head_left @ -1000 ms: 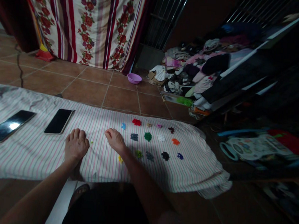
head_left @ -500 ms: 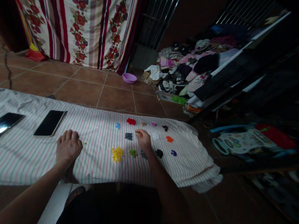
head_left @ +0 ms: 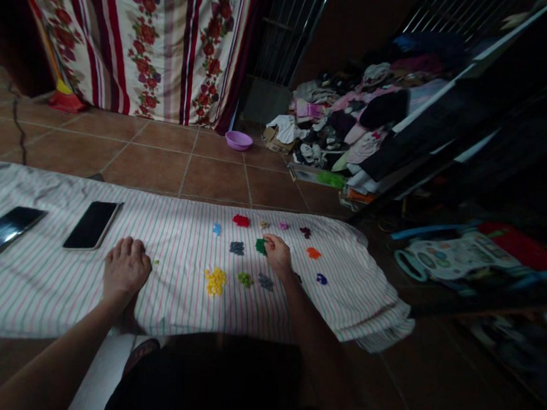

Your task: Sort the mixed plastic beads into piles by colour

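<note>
My left hand (head_left: 127,266) lies flat on the striped cloth (head_left: 175,305), fingers stretched out, with a single small yellow-green piece (head_left: 156,261) beside it. My right hand (head_left: 278,254) is at the dark green pile (head_left: 261,246), thumb and fingertips pinched together; whatever they hold is too small to make out. Around it lie little heaps of small pieces: dark grey (head_left: 237,247), red (head_left: 241,220), light green (head_left: 245,279), grey (head_left: 265,281), yellow (head_left: 215,282), orange (head_left: 313,253) and purple-blue (head_left: 321,278). My right hand and wrist hide the white heap and most of the black one.
Two phones (head_left: 92,225) (head_left: 3,237) lie on the cloth at the left. Light blue (head_left: 216,229), tan (head_left: 264,224), pink (head_left: 284,225) and dark brown (head_left: 305,232) heaps line the far side. Beyond are a purple basin (head_left: 239,140) and piled clothes (head_left: 341,119).
My right hand has moved slightly right, uncovering the dark green and grey heaps and covering the white one and most of the black one. My left hand stays in place.
</note>
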Tool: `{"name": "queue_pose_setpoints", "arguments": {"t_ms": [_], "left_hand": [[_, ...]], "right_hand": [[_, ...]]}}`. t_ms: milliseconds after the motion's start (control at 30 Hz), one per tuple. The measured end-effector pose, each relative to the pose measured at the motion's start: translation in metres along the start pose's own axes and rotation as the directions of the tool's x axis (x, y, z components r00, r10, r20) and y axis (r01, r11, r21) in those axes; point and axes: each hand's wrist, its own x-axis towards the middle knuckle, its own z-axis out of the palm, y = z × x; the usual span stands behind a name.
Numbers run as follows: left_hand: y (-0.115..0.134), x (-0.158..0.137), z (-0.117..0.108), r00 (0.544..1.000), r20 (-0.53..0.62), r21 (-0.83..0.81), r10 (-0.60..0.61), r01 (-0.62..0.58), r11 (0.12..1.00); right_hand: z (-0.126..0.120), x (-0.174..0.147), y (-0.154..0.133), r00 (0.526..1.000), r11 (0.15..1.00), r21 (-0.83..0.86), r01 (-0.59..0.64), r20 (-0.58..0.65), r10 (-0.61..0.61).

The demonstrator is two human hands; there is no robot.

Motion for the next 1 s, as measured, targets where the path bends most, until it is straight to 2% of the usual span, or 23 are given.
{"name": "queue_pose_setpoints", "arguments": {"t_ms": [200, 467, 767, 1000], "left_hand": [[-0.001, 0.0, 0.002, 1.0, -0.027, 0.011, 0.004, -0.004, 1.0], [0.0, 0.001, 0.002, 1.0, -0.025, -0.008, -0.008, 0.007, 1.0], [-0.001, 0.001, 0.006, 0.999, -0.044, -0.042, -0.005, 0.003, 0.999], [-0.002, 0.001, 0.004, 1.0, -0.03, -0.024, -0.006, 0.005, 1.0]], "right_hand": [[0.001, 0.0, 0.005, 0.999, 0.995, -0.08, 0.053, 0.016, -0.052], [0.005, 0.002, 0.003, 0.997, 0.985, -0.16, 0.064, 0.046, -0.058], [0.004, -0.002, 0.002, 0.992, 0.984, -0.132, 0.119, 0.048, -0.113], [0.003, -0.004, -0.007, 0.979, 0.973, -0.106, 0.203, -0.013, -0.206]]}}
